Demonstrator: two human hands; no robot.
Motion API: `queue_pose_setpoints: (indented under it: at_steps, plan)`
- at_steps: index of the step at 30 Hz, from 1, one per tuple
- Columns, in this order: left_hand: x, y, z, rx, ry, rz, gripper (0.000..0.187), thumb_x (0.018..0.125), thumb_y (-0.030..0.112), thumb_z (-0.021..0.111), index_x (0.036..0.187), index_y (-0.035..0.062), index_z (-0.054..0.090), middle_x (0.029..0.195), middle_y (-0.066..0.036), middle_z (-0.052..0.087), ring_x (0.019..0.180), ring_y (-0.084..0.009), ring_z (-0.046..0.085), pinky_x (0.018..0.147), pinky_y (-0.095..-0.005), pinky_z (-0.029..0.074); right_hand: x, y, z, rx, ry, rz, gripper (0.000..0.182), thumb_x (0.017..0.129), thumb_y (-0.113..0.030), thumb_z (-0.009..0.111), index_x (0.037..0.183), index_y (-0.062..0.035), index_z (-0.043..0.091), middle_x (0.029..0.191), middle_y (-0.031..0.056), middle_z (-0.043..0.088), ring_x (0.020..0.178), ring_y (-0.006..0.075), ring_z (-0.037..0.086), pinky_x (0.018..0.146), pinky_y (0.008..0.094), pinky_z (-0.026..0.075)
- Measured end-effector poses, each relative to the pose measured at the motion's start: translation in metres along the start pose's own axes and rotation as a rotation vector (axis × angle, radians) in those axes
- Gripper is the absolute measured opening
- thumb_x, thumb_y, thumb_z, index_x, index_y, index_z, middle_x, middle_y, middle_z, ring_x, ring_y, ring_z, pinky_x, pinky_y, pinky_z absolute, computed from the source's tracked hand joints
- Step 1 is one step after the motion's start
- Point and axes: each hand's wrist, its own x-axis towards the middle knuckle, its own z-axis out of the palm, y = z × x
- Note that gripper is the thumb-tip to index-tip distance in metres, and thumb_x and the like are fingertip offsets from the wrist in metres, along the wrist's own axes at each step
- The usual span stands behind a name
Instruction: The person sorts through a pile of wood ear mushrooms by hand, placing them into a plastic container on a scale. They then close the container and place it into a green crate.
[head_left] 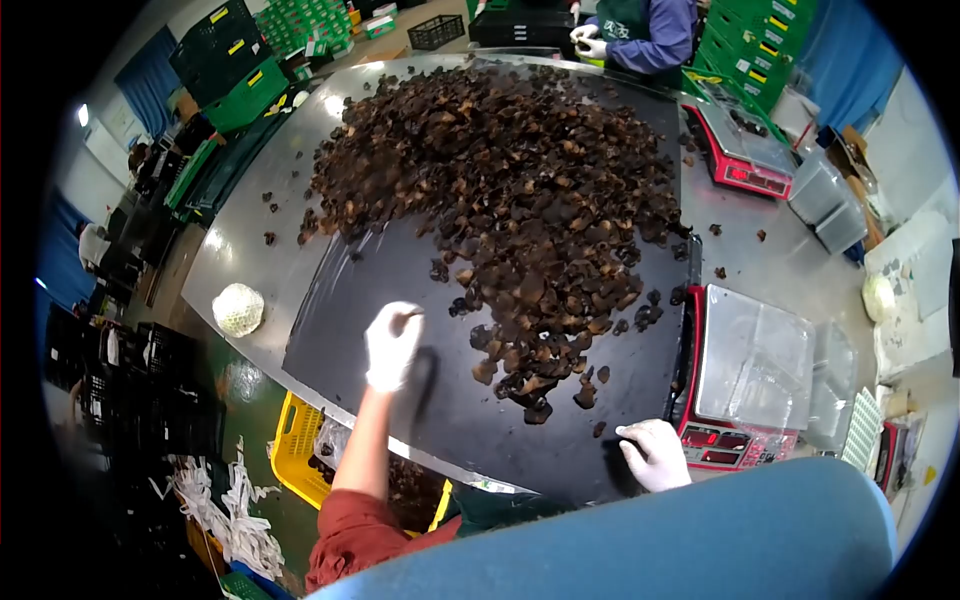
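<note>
A large heap of dark brown, ruffled pieces that look like wood ear mushrooms (530, 230) spreads over a black mat (350, 290) on the metal table. My left hand (393, 343), in a white glove, hovers above the mat left of the heap. Its fingers are curled together, and whatever they may hold is hidden. My right hand (655, 454), also gloved in white, is low at the mat's right edge, close to the red scale (752, 365). Its thumb and forefinger point left, slightly apart, with nothing visible between them. A few loose mushroom pieces (585, 392) lie near it.
A second red scale (740, 150) stands farther back on the right. A white netted ball (238, 309) sits on the table's left side. Below the front edge is a yellow crate (296, 450). Across the table, a co-worker's gloved hands (588, 42) show beside green crates (750, 50).
</note>
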Motion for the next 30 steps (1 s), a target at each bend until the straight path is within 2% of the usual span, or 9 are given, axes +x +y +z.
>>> queue_pose_setpoints:
  at_steps: [3,5,6,9,15,19,25,28,30]
  plan:
    - [-0.047,-0.039,-0.077,0.234,0.305,0.005,0.007,0.084,0.005,0.065,0.09,0.0032,0.064,0.084,-0.006,0.063,0.077,-0.0142,0.06,0.074,-0.028,0.049,0.006,0.0,0.013,0.01,-0.034,-0.006,0.016,0.077,-0.009,0.069,0.093,-0.0081,0.068,0.088,0.0077,0.066,0.087,0.0267,0.062,0.082,0.0375,0.047]
    - [-0.083,-0.059,-0.124,0.37,0.411,-0.186,0.01,0.084,0.005,0.064,0.094,0.0027,0.061,0.081,-0.004,0.058,0.07,-0.0113,0.053,0.068,-0.0259,0.047,0.01,0.008,0.027,0.032,-0.024,-0.032,0.017,0.078,-0.01,0.069,0.095,-0.0088,0.069,0.089,0.0087,0.065,0.088,0.0272,0.061,0.081,0.0372,0.048]
    - [-0.101,-0.073,-0.147,0.546,0.367,-0.363,0.019,0.081,0.007,0.065,0.099,0.0018,0.059,0.09,-0.009,0.061,0.079,-0.0175,0.058,0.075,-0.0301,0.048,0.016,0.009,0.032,0.047,-0.027,-0.041,0.017,0.078,-0.01,0.069,0.096,-0.009,0.069,0.089,0.0089,0.065,0.087,0.0273,0.062,0.081,0.0372,0.048]
    - [-0.142,-0.087,-0.159,0.928,0.358,-0.229,0.047,0.076,0.008,0.063,0.122,0.0019,0.053,0.118,-0.02,0.057,0.114,-0.0367,0.052,0.1,-0.0434,0.04,0.043,0.017,0.048,0.173,-0.016,-0.026,0.018,0.081,-0.012,0.068,0.098,-0.0083,0.069,0.092,0.0105,0.066,0.09,0.029,0.061,0.081,0.0377,0.05]
    - [-0.112,-0.055,-0.057,0.749,0.208,0.154,0.044,0.077,0.015,0.067,0.119,0.0049,0.059,0.123,-0.02,0.056,0.118,-0.037,0.049,0.102,-0.0457,0.039,0.123,0.018,0.103,0.042,0.073,-0.095,0.032,0.086,-0.022,0.065,0.115,-0.0074,0.064,0.119,0.0177,0.061,0.113,0.0348,0.055,0.098,0.0401,0.044]
    - [-0.08,-0.03,0.032,0.559,-0.011,0.278,0.043,0.082,0.021,0.066,0.123,0.0097,0.059,0.131,-0.019,0.052,0.123,-0.0397,0.046,0.105,-0.0486,0.036,0.122,0.001,0.161,-0.197,-0.043,-0.135,0.06,0.081,-0.044,0.063,0.129,-0.0113,0.051,0.139,0.0227,0.042,0.129,0.0472,0.034,0.109,0.0598,0.023]
    - [-0.07,-0.038,0.106,0.555,-0.242,0.511,0.045,0.083,0.03,0.063,0.125,0.012,0.06,0.138,-0.022,0.046,0.124,-0.0473,0.04,0.104,-0.0548,0.033,0.081,-0.01,0.13,-0.067,-0.178,-0.399,0.049,0.078,-0.038,0.066,0.122,-0.0165,0.057,0.133,0.0117,0.049,0.127,0.0342,0.041,0.109,0.0568,0.024]
    - [-0.09,-0.035,0.114,0.498,-0.376,0.628,0.049,0.081,0.034,0.065,0.126,0.0136,0.06,0.141,-0.019,0.044,0.129,-0.0496,0.034,0.107,-0.056,0.03,0.071,0.003,0.102,-0.124,-0.071,-0.262,0.046,0.074,-0.037,0.07,0.112,-0.0127,0.062,0.126,0.0137,0.054,0.122,0.0381,0.042,0.104,0.0546,0.027]
    - [-0.1,-0.022,0.105,0.482,-0.434,0.629,0.055,0.078,0.037,0.066,0.128,0.0169,0.058,0.142,-0.018,0.042,0.13,-0.0487,0.032,0.106,-0.0575,0.029,0.059,0.015,0.099,-0.201,-0.046,-0.028,0.06,0.076,-0.039,0.071,0.128,-0.0121,0.055,0.14,0.0184,0.043,0.13,0.0425,0.035,0.108,0.0582,0.022]
